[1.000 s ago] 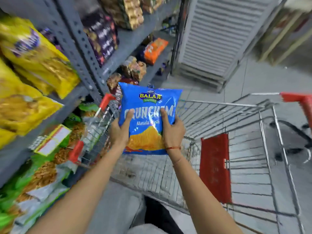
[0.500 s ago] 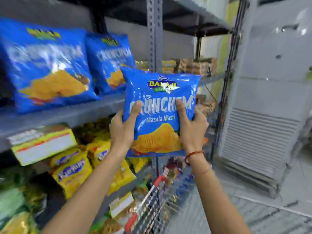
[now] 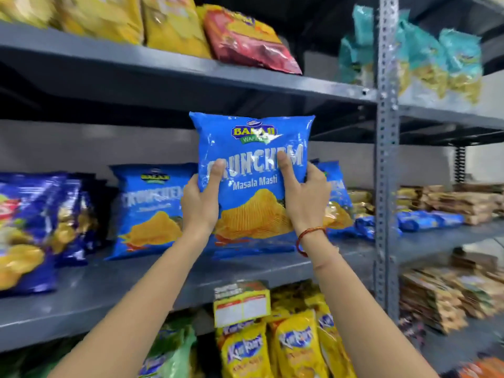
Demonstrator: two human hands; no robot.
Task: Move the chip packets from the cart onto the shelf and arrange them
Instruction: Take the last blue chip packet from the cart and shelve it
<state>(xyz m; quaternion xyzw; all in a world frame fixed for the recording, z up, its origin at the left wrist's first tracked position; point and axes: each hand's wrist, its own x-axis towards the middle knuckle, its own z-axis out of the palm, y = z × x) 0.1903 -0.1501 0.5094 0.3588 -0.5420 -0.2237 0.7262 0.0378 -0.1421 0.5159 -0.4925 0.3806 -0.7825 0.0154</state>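
On shelf (image 3: 114, 282): Balaji Crunchem packet (image 3: 252, 170)

The scene is brightly and evenly lit from above and in front, with white glare streaking the glossy blue packet (image 3: 252, 175) held at the centre, whose print reads sharply. Deep shadow fills the space under the upper shelf (image 3: 191, 75) — almost black at the left. Motion blur smears the edges: the yellow bags (image 3: 103, 15) at top left, the dark blue packets (image 3: 35, 227) at far left and the brown packs (image 3: 450, 203) on the right are soft. The wide lens bends the shelf lines and the upright post (image 3: 386, 159) — straight edges bow near the borders.
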